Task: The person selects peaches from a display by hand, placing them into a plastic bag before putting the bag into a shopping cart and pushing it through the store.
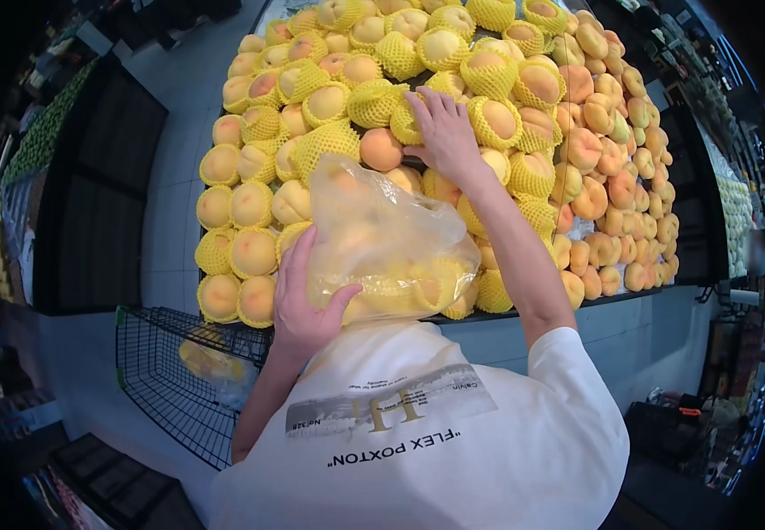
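Note:
A clear plastic bag [378, 234] lies over the near middle of the fruit display, with peaches showing through it. My left hand [305, 296] rests at the bag's lower left side, thumb and fingers spread apart. Farther up, my right hand [446, 132] reaches onto the pile, its thumb and fingers around the right side of a peach in a yellow foam net [405, 125]. A bare peach [380, 149] sits just left of my right thumb. Other netted peaches [325, 104] surround both hands.
Flat peaches [587, 150] without nets are heaped on the right of the display. A black wire shopping cart [175, 375] stands at lower left, with a bag of yellow-netted fruit [210, 358] inside. Dark display stands [91, 194] line the left aisle.

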The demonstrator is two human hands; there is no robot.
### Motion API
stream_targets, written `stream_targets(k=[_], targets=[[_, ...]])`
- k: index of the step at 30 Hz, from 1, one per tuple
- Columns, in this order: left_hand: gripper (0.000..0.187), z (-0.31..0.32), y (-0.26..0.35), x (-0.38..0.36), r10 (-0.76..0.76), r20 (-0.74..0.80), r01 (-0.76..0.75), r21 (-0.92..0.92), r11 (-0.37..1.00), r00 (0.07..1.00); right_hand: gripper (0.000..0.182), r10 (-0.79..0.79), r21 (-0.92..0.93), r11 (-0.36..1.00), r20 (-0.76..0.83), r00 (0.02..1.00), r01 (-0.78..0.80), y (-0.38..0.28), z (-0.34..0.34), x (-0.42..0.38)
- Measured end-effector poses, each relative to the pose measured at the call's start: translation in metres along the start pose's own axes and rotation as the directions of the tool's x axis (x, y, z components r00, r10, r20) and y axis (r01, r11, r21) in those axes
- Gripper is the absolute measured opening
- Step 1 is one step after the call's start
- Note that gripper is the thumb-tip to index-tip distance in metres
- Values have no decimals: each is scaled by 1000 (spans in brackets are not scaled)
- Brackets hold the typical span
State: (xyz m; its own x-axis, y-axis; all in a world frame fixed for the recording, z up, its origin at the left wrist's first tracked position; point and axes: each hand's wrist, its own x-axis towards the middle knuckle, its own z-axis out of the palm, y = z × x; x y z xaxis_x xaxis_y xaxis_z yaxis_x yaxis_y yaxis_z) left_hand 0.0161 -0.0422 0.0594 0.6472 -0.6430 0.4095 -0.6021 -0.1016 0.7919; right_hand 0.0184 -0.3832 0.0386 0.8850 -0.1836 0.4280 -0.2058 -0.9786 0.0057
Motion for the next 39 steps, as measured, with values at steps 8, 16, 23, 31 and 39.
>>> stream_targets(k=[8,16,23,31,39], targets=[[28,-8,-14,-24,120,-46,-123,-58,991,992,103,-39,-185,982,21,999,42,2,13,-4],[17,-17,6,-44,-38,-114,12,-218,976,993,36,73,865,502,-12,997,-26,-53,-115,-50],[17,-24,18,-32,144,6,-139,-211,967,990,14,-383,774,633,320,866,-6,-83,-138,-105],[19,-26,20,-33,136,85,-108,-276,955,987,13,-173,124,984,503,847,127,-109,-108,-129],[22,-24,21,-27,110,249,-36,-282,959,962,30,-243,-60,947,512,824,316,-102,-104,-140]])
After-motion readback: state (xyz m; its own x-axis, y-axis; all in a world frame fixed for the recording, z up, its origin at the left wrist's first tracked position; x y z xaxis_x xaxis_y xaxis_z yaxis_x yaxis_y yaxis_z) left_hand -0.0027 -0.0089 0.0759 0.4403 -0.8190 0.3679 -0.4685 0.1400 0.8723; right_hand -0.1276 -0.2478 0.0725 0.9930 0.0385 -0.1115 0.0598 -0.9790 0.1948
